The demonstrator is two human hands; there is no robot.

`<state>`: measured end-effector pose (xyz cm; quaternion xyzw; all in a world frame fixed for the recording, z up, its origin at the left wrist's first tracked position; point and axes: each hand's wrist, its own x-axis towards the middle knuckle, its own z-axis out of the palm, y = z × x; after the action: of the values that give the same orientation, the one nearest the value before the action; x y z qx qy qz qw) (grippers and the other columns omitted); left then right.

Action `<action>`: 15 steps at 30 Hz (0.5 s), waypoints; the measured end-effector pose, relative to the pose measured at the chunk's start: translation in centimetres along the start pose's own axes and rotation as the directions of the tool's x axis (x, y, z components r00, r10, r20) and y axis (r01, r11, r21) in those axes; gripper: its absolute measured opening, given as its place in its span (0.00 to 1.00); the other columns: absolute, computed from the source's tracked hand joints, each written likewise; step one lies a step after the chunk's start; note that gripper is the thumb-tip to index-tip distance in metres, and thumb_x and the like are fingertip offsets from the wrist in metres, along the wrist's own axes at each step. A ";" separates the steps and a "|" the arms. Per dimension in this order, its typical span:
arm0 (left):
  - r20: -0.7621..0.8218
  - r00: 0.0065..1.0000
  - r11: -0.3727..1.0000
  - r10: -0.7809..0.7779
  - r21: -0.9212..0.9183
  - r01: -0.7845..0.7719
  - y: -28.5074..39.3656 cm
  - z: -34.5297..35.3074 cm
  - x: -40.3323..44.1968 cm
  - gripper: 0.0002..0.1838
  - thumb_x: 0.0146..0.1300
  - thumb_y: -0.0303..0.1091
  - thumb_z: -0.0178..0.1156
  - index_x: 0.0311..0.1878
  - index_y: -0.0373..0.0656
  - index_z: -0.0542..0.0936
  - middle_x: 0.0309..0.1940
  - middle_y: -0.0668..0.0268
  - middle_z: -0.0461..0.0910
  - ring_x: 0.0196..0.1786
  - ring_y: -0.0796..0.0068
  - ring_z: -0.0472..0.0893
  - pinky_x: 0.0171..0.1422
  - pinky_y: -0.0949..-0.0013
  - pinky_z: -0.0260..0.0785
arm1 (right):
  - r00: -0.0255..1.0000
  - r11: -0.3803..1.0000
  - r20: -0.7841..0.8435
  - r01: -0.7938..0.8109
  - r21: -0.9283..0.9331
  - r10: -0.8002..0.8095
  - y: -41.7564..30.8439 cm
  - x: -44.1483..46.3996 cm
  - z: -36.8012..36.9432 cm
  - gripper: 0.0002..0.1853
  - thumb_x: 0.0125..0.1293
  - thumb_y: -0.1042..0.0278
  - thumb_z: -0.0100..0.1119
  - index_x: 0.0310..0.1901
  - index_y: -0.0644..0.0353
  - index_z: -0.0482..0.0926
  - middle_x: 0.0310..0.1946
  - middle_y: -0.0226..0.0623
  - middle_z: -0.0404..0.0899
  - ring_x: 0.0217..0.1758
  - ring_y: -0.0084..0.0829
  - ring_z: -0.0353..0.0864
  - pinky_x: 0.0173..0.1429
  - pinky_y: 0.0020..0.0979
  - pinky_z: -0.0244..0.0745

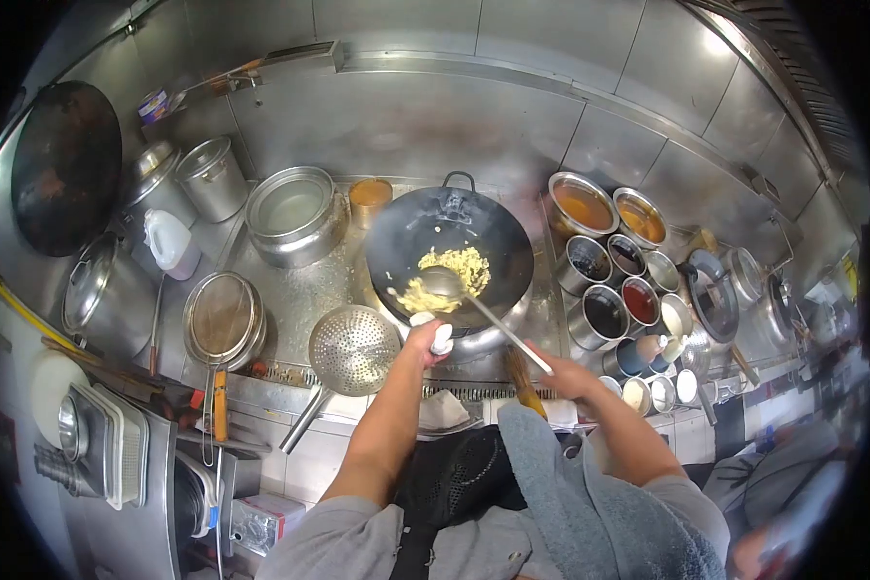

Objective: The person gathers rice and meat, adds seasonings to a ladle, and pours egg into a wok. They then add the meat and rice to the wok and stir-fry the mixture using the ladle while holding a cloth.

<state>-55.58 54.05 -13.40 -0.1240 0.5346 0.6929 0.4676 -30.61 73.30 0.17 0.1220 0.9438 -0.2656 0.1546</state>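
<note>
A black wok (396, 242) sits on the stove in the middle, with yellow scrambled egg (466, 266) in it. My left hand (427, 343) is closed round a white cloth (442, 338) at the wok's near rim. The long pale handle of a metal ladle (443, 281) is in my right hand (568, 377), right of the wok; the ladle's bowl rests among the egg. Some egg near the ladle is blurred. Below the wok, between my arms, lies a brush (524, 382) with a yellow handle.
Left of the wok are a perforated strainer (355, 350), a large pot (290, 208), a small orange-filled container (369, 198) and a mesh sieve (224, 317). Sauce containers (604, 314) crowd the right side. Another person's grey sleeve (783, 483) shows at lower right.
</note>
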 end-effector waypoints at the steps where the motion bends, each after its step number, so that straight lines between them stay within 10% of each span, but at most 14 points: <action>1: 0.068 0.998 0.999 0.005 -0.033 -0.002 -1.0 -1.1 2.6 0.08 0.63 0.41 0.56 0.42 0.51 0.75 0.31 0.68 0.79 0.28 0.67 0.79 0.29 0.59 0.74 | 0.997 0.994 0.013 -0.080 -0.069 0.081 0.9 -0.6 -0.8 0.44 0.61 0.67 0.53 0.74 0.24 0.41 0.57 0.60 0.73 0.50 0.54 0.80 0.57 0.45 0.73; 8: 0.028 0.959 0.954 0.283 -0.115 -0.278 -7.4 -4.2 -11.2 0.11 0.66 0.30 0.52 0.50 0.39 0.72 0.38 0.60 0.79 0.35 0.66 0.81 0.36 0.62 0.77 | 0.914 0.878 -0.258 -0.382 -0.287 0.313 -3.0 0.8 -2.5 0.43 0.60 0.74 0.44 0.73 0.23 0.44 0.41 0.55 0.81 0.42 0.51 0.83 0.47 0.47 0.77; 10: 0.415 0.668 0.594 0.618 0.311 -0.742 -13.0 -10.6 -9.5 0.12 0.66 0.30 0.53 0.51 0.40 0.72 0.39 0.60 0.79 0.37 0.65 0.82 0.38 0.61 0.78 | 0.926 0.881 -0.253 -0.354 -0.315 0.282 -4.1 -3.6 -3.6 0.43 0.60 0.74 0.49 0.73 0.25 0.48 0.43 0.56 0.80 0.41 0.51 0.83 0.47 0.48 0.77; 12: 0.036 0.990 0.966 0.140 -0.223 -0.128 -6.3 -4.8 -15.7 0.13 0.67 0.31 0.51 0.52 0.40 0.73 0.36 0.63 0.82 0.42 0.65 0.83 0.40 0.64 0.77 | 0.963 0.982 -0.266 -0.018 -0.190 -0.034 -1.2 -7.7 -4.3 0.45 0.57 0.74 0.55 0.73 0.25 0.50 0.46 0.53 0.80 0.42 0.49 0.83 0.49 0.46 0.77; 14: 0.167 0.974 0.957 0.151 -0.270 -0.102 -2.0 -3.9 -11.5 0.10 0.69 0.37 0.49 0.47 0.44 0.74 0.39 0.64 0.81 0.43 0.67 0.81 0.44 0.59 0.75 | 0.917 0.926 -0.174 0.328 -0.184 -0.359 0.4 -9.1 -6.3 0.49 0.53 0.75 0.59 0.73 0.25 0.49 0.49 0.47 0.81 0.43 0.48 0.83 0.52 0.44 0.75; 15: 0.121 0.983 0.974 0.137 -0.197 -0.111 1.1 -1.4 -12.2 0.09 0.69 0.39 0.49 0.46 0.46 0.74 0.37 0.66 0.80 0.37 0.67 0.80 0.39 0.59 0.74 | 0.983 0.994 0.173 -0.076 0.077 0.061 1.0 -8.8 -7.1 0.48 0.55 0.74 0.57 0.73 0.24 0.47 0.50 0.45 0.81 0.45 0.46 0.83 0.53 0.42 0.75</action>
<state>-50.43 46.62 -5.08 -0.0873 0.4405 0.7752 0.4443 -23.81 76.62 8.60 0.1376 0.9103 -0.3088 0.2387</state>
